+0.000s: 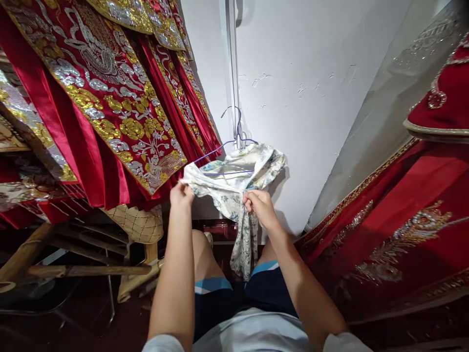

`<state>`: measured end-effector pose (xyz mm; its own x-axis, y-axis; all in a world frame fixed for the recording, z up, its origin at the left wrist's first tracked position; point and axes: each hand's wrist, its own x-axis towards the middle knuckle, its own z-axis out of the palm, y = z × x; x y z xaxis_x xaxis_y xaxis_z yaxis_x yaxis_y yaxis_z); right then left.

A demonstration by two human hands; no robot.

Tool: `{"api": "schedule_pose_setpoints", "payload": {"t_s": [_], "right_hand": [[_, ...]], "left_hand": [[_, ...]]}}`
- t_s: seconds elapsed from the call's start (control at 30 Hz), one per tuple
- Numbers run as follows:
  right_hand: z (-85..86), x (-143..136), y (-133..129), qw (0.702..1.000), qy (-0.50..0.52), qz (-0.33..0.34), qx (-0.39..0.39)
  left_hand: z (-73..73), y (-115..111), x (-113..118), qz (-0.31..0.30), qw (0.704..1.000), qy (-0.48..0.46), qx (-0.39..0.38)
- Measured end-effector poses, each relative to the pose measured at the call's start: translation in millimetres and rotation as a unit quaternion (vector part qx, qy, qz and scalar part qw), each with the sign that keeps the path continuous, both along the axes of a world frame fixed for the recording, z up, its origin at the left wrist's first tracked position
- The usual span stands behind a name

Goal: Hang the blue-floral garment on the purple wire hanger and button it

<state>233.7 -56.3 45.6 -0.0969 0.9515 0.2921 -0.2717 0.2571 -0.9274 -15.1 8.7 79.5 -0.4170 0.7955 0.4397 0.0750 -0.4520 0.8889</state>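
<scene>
White shirt (252,332) nearest; floral garment (224,189) spans left hand (181,194) to right hand (260,206).

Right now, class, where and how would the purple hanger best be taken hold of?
The purple hanger is probably best gripped by its neck, just below the hook: that part rises bare above the floral garment. Coming from the right seems easier, since the hook's open tip points left, towards the embroidered red costume.

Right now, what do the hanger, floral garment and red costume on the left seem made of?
The hanger: perhaps plastic-coated wire, being thin and smooth. The floral garment: matte cloth, softly folded; fibre unclear. The red costume: likely satin with metallic thread, given glossy pleats and glittering embroidery.
</scene>
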Motion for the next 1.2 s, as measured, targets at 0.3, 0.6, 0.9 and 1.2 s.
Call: {"api": "schedule_pose_setpoints", "payload": {"t_s": [0.3, 0.6, 0.9, 1.2], "right_hand": [[-40.9, 37.9, -24.7, 0.938, 0.274, -0.178, -0.112], [-64.3, 43.3, -29.0, 0.946, 0.117, -0.296, -0.066], [-2.7, 11.8, -24.6, 0.970, -0.136, 0.203, -0.002], [53.1, 35.7, 63.2, 0.956, -0.089, -0.154, 0.232]], "left_hand": [[-86.3, -42.1, 75.1, -0.006, 0.993, -0.037, -0.110], [-40.0, -80.4, 114.7, -0.254, 0.947, -0.188, -0.053], [-11.2, -96.8, 125.8, -0.218, 0.972, 0.081, 0.024], [-46.4, -120.6, 46.4, -0.295, 0.819, 0.440, -0.219]]}}
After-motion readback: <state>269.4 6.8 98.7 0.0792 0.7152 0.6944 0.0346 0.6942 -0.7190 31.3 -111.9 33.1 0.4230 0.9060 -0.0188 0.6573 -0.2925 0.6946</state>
